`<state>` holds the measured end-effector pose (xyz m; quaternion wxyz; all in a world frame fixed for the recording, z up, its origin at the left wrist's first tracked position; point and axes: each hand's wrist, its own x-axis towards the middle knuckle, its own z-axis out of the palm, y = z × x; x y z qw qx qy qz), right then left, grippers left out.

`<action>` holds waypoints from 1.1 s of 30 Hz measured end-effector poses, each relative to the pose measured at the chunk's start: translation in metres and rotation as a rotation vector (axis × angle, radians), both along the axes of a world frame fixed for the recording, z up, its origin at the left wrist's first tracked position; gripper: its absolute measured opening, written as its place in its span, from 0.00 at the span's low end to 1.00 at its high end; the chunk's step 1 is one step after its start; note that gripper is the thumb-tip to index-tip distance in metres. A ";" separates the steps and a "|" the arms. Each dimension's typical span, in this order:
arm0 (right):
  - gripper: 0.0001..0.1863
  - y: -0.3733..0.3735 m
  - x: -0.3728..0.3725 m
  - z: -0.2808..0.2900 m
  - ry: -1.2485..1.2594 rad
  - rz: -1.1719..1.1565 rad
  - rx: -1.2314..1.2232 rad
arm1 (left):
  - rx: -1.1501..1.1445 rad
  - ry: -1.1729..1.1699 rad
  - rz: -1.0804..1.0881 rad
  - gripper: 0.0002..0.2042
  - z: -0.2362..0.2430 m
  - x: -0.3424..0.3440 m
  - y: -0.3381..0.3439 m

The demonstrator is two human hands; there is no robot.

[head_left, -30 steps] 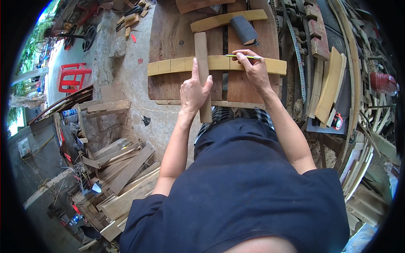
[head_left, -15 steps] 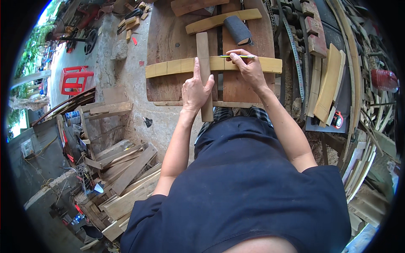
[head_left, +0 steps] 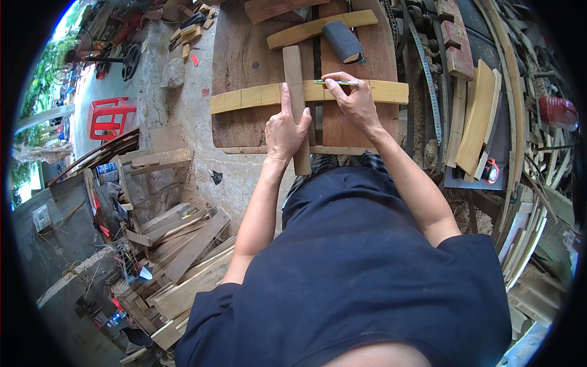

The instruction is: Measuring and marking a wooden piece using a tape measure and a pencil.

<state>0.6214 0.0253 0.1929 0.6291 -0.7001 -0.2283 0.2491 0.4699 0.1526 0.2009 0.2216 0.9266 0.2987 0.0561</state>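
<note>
A long curved strip of pale wood [head_left: 254, 96] lies across the wooden worktable [head_left: 237, 55], with several pencil lines across its left part. Over it, nearly at right angles, rests a straight wooden slat [head_left: 293, 64] that overhangs the near table edge. My left hand [head_left: 283, 136] holds this slat, thumb at its right edge and index finger stretched onto the curved strip; its other fingers are partly hidden. In my right hand [head_left: 358, 109] is a pencil [head_left: 350, 83], pinched over the curved strip, its tip a little right of the slat.
Farther back on the table lie another curved wood piece [head_left: 293, 37] and a dark grey, sandpaper-like block [head_left: 342, 41]. Curved offcuts [head_left: 477, 119] and a tape measure [head_left: 490, 171] sit at right. Scrap boards [head_left: 195, 244] pile at lower left, near a red stool [head_left: 110, 116].
My right hand with the pencil has moved left along the curved strip, closer to the slat. My left hand stays in place on the slat.
</note>
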 end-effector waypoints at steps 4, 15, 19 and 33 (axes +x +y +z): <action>0.13 0.009 0.001 -0.005 -0.211 -0.051 -0.019 | 0.003 -0.007 -0.015 0.42 0.000 0.002 -0.001; 0.12 0.025 -0.006 -0.004 -0.321 -0.062 -0.140 | -0.002 0.049 -0.012 0.43 0.002 0.002 0.001; 0.11 0.028 -0.006 -0.006 -0.363 -0.072 -0.135 | 0.003 0.033 -0.019 0.43 0.000 0.002 0.002; 0.11 0.018 -0.014 -0.002 -0.372 -0.026 -0.101 | -0.023 0.060 -0.021 0.43 0.005 0.002 0.001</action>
